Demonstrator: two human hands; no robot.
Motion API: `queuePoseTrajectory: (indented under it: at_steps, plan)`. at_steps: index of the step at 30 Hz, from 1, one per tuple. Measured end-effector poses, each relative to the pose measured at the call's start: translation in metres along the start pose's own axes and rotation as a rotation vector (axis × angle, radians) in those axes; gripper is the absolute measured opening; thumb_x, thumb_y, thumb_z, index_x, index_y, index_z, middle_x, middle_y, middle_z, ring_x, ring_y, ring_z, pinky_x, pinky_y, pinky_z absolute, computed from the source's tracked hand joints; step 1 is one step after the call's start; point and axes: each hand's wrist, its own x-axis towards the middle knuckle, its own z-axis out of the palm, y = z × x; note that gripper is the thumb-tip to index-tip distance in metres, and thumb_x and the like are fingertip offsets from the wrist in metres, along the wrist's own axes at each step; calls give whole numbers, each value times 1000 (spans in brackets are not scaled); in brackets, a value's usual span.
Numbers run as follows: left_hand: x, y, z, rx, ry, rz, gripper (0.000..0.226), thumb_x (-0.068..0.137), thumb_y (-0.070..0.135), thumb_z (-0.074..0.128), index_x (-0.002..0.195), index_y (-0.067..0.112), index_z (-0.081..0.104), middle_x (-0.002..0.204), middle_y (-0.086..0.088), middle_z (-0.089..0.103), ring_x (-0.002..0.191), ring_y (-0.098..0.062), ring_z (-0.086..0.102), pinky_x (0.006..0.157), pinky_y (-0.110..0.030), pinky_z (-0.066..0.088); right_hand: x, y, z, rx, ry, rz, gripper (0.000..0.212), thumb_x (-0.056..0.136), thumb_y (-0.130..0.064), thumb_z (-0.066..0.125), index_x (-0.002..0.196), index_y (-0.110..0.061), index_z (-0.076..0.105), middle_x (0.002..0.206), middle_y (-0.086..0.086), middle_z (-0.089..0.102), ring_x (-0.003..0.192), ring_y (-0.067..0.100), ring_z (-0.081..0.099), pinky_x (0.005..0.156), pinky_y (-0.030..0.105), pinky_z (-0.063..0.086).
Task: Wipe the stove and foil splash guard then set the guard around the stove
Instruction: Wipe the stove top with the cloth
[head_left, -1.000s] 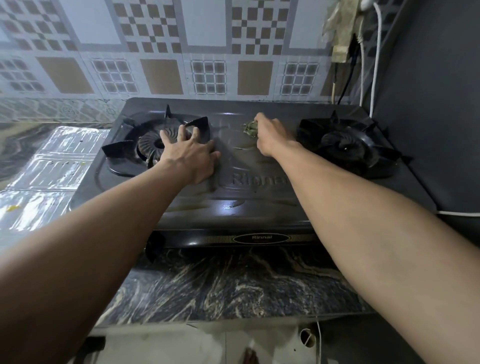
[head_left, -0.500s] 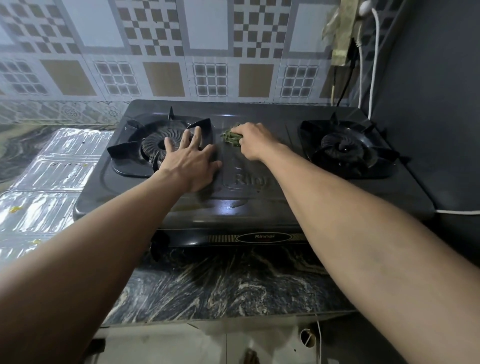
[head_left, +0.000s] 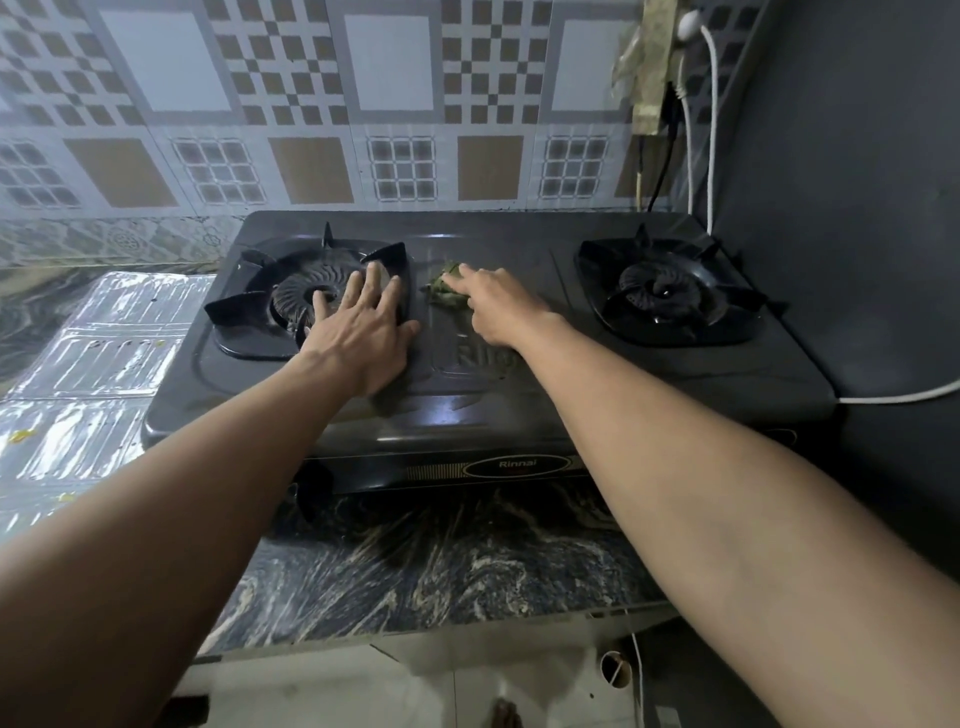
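Observation:
A black two-burner gas stove (head_left: 649, 384) stands on a dark marbled counter. My left hand (head_left: 363, 332) lies flat with fingers spread on the stove top, its fingertips over the left burner (head_left: 301, 296). My right hand (head_left: 493, 306) presses a small green scrub pad (head_left: 441, 286) onto the middle of the stove, between the two burners. The pad is mostly covered by my fingers. The silver foil splash guard (head_left: 98, 374) lies flat on the counter to the left of the stove.
The right burner (head_left: 665, 291) sits uncovered. A dark wall (head_left: 857, 208) stands close to the stove's right side, with a white cable (head_left: 898, 397) and a black one running down behind. Patterned tiles (head_left: 389, 114) back the stove. The counter's front edge (head_left: 415, 623) is near.
My right hand slid the green pad leftward across the stove's middle, from near the right burner to beside the left burner. My left hand stayed pressed on the stove.

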Motion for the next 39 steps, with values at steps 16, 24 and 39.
queuePoseTrajectory:
  at_steps: [16, 24, 39]
  plan:
    - [-11, 10, 5, 60, -18, 24, 62, 104, 51, 20, 160, 25, 15, 168, -13, -10, 154, -33, -7, 117, -69, 5, -61, 40, -16, -193, 114, 273, 47, 89, 5, 54, 135, -7, 51, 131, 17, 55, 113, 38, 59, 86, 42, 49]
    - [-31, -3, 7, 9, 1, 40, 66, 105, 47, 23, 160, 13, 10, 168, -12, -2, 155, -29, -3, 119, -65, 7, -59, -17, -9, -135, 131, 204, 44, 89, 6, 55, 131, -8, 53, 123, 16, 61, 112, 37, 60, 87, 40, 46]
    - [-43, -18, 11, 106, 39, 137, 62, 97, 42, 15, 134, 14, 55, 151, -6, 47, 150, -31, 20, 113, -63, 21, -69, -68, 7, -15, 51, 82, 50, 94, -4, 57, 140, -22, 53, 137, 16, 57, 121, 39, 55, 101, 50, 47]
